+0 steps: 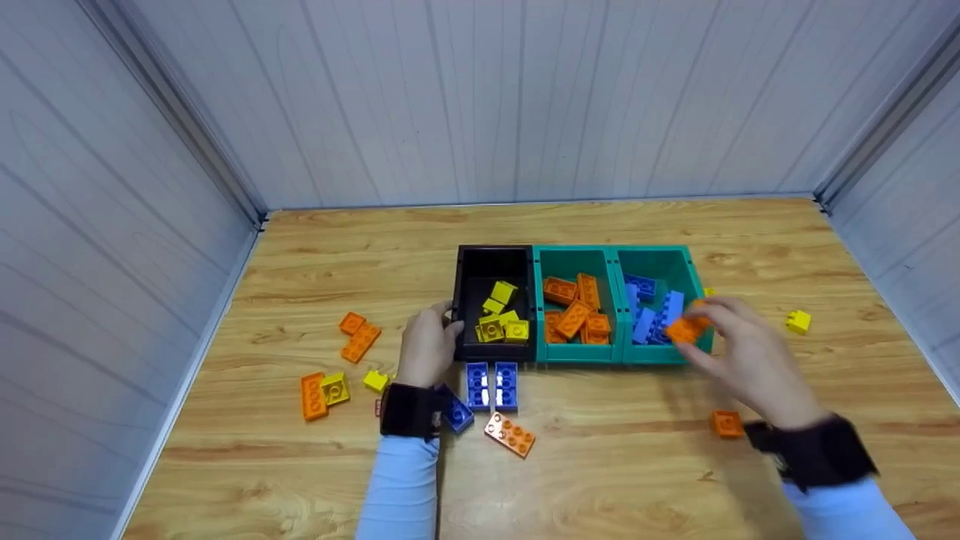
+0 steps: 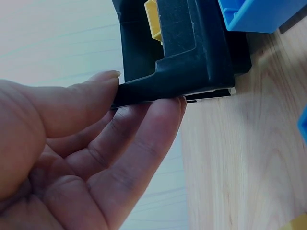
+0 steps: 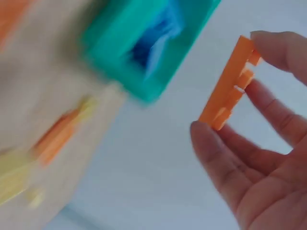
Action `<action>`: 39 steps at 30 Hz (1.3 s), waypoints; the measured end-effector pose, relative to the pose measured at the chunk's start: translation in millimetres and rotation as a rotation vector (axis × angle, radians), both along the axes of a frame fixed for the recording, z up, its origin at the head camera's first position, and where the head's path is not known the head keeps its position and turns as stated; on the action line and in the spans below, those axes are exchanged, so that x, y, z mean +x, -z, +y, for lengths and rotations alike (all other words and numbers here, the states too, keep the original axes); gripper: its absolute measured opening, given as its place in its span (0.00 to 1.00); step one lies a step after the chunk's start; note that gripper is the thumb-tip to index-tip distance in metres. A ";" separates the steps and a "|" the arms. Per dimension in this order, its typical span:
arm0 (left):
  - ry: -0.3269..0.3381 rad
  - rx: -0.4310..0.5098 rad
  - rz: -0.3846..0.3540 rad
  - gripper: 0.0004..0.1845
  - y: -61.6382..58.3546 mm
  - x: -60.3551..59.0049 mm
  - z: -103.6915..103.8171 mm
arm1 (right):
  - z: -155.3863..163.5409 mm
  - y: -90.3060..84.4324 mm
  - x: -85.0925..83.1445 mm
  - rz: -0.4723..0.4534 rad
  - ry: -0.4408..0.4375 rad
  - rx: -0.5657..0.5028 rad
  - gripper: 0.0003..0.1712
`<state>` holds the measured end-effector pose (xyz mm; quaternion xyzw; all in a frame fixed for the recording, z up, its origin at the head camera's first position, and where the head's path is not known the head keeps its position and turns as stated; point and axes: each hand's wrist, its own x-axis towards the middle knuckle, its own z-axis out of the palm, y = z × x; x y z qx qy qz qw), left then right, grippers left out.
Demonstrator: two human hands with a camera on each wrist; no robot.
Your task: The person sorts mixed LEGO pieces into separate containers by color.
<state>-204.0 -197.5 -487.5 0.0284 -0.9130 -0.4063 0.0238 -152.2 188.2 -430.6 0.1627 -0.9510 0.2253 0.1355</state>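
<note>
My left hand (image 1: pixel 426 346) grips the left wall of the black bin (image 1: pixel 459 300), thumb on the inner side and fingers outside in the left wrist view. Several yellow bricks (image 1: pixel 504 292) lie in that bin. Beside it, the middle teal bin (image 1: pixel 574 354) holds orange bricks (image 1: pixel 572 319), and the right teal bin (image 1: pixel 660 355) holds blue bricks (image 1: pixel 670 307). Over the right bin's front right corner, my right hand (image 1: pixel 750 360) pinches an orange brick (image 3: pixel 226 86) by its ends between thumb and fingers.
In front of the black bin lie blue bricks (image 1: pixel 506 386) and an orange brick (image 1: pixel 510 433). Loose orange (image 1: pixel 361 342) and yellow bricks (image 1: pixel 335 388) are scattered at left. A yellow brick (image 1: pixel 798 322) and an orange brick (image 1: pixel 726 424) lie at right. White panels (image 1: pixel 480 97) enclose the table.
</note>
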 end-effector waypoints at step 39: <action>-0.015 0.026 -0.041 0.19 -2.5 2.0 1.8 | 24.8 37.7 -26.6 -0.191 0.444 -0.376 0.24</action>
